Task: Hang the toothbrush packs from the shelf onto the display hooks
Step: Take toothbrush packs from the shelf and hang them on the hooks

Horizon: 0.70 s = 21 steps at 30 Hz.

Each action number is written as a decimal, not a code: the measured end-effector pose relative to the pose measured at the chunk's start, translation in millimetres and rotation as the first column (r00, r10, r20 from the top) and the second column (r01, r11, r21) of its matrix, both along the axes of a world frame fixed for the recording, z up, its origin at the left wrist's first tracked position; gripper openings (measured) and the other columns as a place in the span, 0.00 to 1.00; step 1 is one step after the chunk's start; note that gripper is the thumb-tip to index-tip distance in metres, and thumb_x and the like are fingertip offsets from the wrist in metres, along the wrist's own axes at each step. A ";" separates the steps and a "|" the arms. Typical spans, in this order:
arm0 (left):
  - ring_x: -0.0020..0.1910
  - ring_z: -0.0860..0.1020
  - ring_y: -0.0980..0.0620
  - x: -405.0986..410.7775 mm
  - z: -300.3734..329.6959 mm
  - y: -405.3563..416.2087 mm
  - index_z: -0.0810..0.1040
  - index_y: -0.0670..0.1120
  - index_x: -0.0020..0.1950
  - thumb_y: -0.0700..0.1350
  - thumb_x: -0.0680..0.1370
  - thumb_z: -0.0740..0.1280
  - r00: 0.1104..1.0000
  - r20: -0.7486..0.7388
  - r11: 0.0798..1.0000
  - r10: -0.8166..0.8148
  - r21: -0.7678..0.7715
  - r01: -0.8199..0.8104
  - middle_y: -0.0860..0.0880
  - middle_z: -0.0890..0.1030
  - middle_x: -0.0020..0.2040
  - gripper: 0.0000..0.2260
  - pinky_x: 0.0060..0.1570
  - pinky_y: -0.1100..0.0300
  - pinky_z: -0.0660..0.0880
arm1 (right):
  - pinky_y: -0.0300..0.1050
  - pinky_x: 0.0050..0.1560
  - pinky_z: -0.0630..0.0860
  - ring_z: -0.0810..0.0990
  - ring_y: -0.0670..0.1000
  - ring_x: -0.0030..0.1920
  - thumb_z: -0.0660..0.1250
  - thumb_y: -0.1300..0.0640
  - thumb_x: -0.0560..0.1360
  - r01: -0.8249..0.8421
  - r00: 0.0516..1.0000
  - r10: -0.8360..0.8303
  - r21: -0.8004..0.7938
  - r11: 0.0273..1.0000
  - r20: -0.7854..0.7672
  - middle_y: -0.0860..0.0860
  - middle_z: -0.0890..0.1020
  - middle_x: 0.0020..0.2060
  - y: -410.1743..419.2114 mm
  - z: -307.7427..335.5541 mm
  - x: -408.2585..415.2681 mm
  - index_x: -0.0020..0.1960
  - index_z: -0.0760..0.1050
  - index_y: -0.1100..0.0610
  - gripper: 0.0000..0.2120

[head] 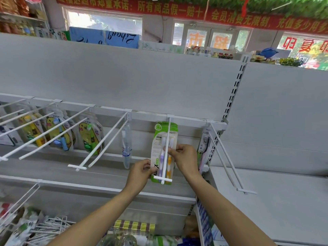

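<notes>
- A green pack (164, 150) with a purple and a yellow toothbrush hangs on the white hook (166, 151), the landmark here; the hook's rod runs down the pack's front to a crossbar tip at the pack's lower end
- The left hand (141, 172) holds the pack's lower left edge, left of the hook tip; its fingers (148, 166) pinch that edge
- The right hand (182, 158) holds the pack's right edge about midway up, right of the rod; its fingers (171, 150) are curled onto the pack's front, touching it beside the rod
- More green packs sit behind the held one, at the hook's back end by the rail (186, 118)
- Left of the hook hangs a clear brush pack (126, 146), and further left yellow duck packs (89, 134)
- Right of the hook hangs a pack with a dark-headed brush (204, 148)
- Below the hook, on the lower shelf (124, 190), lie loose wire hooks (51, 226) and more goods, too blurred to name
</notes>
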<state>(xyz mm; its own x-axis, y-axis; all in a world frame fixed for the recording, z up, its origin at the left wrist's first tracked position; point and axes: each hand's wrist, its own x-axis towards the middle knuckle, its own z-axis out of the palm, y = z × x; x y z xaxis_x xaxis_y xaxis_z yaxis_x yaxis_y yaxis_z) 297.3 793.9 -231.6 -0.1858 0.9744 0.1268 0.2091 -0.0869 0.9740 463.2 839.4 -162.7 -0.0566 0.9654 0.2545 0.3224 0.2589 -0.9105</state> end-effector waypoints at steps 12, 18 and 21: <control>0.56 0.78 0.55 -18.8 -19.1 -51.4 0.75 0.52 0.66 0.53 0.78 0.68 0.776 -0.625 0.994 -0.089 -0.099 0.034 0.55 0.80 0.60 0.17 0.54 0.58 0.74 | 0.43 0.57 0.77 0.80 0.47 0.57 0.70 0.50 0.77 -0.037 0.839 -0.061 0.170 0.985 0.540 0.50 0.82 0.57 -55.8 -15.2 52.9 0.64 0.76 0.55 0.18; 0.67 0.74 0.53 -14.6 6.6 -76.6 0.71 0.56 0.72 0.58 0.79 0.63 0.549 -0.833 0.911 -0.065 0.175 0.373 0.55 0.75 0.69 0.22 0.63 0.57 0.72 | 0.44 0.65 0.72 0.73 0.50 0.68 0.67 0.49 0.78 -0.185 0.674 -0.075 0.266 0.946 0.735 0.50 0.76 0.68 -118.7 -19.4 87.8 0.71 0.71 0.53 0.22; 0.67 0.75 0.51 -1.5 22.9 -85.1 0.70 0.56 0.72 0.61 0.78 0.59 0.531 -0.846 0.850 -0.044 0.247 0.465 0.53 0.77 0.68 0.24 0.65 0.54 0.71 | 0.45 0.65 0.73 0.72 0.50 0.68 0.68 0.49 0.77 -0.171 0.649 -0.126 0.305 0.937 0.750 0.49 0.75 0.69 -152.4 -17.7 106.1 0.72 0.70 0.52 0.24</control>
